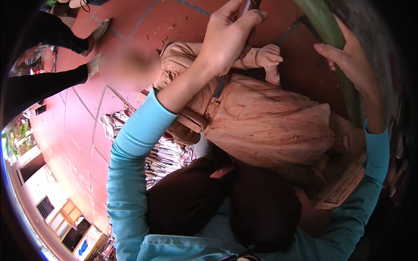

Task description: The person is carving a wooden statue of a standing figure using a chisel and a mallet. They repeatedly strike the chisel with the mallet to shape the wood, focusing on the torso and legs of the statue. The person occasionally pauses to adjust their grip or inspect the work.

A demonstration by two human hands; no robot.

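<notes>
A carved wooden figure in a robe and belt lies on the tiled floor in front of my knees. Above its chest, my left hand is closed round a dark brown, smooth, rounded handle; the picture's top edge cuts off the rest. At the far right, my right hand grips a long, curved, smooth green bar, thumb across its front. The bar runs down beside the figure's robe. What kind of thing it is, I cannot tell. The figure's carved fist lies between my hands.
Several slim carving tools lie on a striped cloth left of my knees. Another person's dark-clad legs reach in from the left. Wood shavings dot the red tiles. The figure's block base stands by my right forearm.
</notes>
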